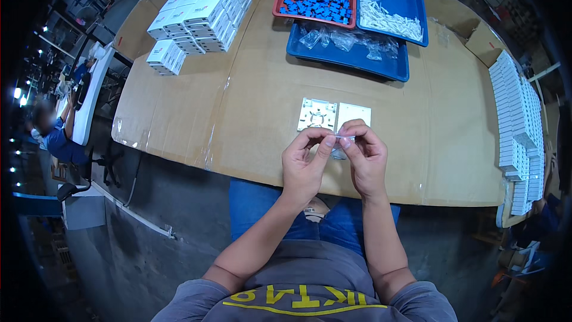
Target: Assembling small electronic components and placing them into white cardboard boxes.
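My left hand and my right hand meet over the front of the table, thumbs and fingertips pinched along the top edge of a small clear plastic bag. The bag hangs down between the hands, and what it holds, if anything, is too small to tell. Just beyond my left fingertips lies an open white plastic housing with cut-outs and a dark ring-like pattern in its middle. Beside it, partly behind my right fingers, is a plain white square panel.
A red tray of blue plastic pieces and a blue tray of white slender pieces rest above a lower blue tray with clear bags. White boxes are stacked far left, white housings far right. Another person sits at the left.
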{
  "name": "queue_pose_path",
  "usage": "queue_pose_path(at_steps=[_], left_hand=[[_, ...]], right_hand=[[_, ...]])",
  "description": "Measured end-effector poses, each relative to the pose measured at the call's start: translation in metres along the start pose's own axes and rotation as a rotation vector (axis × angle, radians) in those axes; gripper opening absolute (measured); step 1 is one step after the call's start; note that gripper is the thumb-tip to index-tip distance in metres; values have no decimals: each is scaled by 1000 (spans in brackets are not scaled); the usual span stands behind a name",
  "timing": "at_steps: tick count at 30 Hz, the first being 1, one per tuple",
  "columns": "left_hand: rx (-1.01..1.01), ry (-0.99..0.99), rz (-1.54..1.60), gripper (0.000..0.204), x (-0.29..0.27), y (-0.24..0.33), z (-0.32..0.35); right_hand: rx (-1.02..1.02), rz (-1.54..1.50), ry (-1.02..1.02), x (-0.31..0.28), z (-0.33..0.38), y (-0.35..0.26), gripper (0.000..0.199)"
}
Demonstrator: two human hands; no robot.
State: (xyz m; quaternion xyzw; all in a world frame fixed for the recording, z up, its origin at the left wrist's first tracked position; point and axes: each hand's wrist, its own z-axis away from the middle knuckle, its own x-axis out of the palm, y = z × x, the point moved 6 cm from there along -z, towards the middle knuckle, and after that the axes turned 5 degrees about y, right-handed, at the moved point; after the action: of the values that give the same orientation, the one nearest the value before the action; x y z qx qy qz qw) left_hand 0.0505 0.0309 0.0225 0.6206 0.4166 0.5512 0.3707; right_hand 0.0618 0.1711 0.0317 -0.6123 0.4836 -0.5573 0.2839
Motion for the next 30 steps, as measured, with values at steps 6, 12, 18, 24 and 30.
queue_pose_path(at_steps=[6,12,18,24,30], left_hand=[[5,-50,30,15,1,3,-3],[-43,-130,70,16,0,1,-5],[-61,-199,15,16,1,1,-7],[-80,-227,-2,16,0,-1,-8],[-52,-229,-15,14,0,-2,-5]], right_hand=[[0,36,-13,-2,0,-3,12],[-4,67,-25,-6,-1,-4,13],[1,96,-57,-8,-2,-7,12],[26,109,-80,-9,-2,-8,10],[27,111,-99,-9,-2,-6,9]])
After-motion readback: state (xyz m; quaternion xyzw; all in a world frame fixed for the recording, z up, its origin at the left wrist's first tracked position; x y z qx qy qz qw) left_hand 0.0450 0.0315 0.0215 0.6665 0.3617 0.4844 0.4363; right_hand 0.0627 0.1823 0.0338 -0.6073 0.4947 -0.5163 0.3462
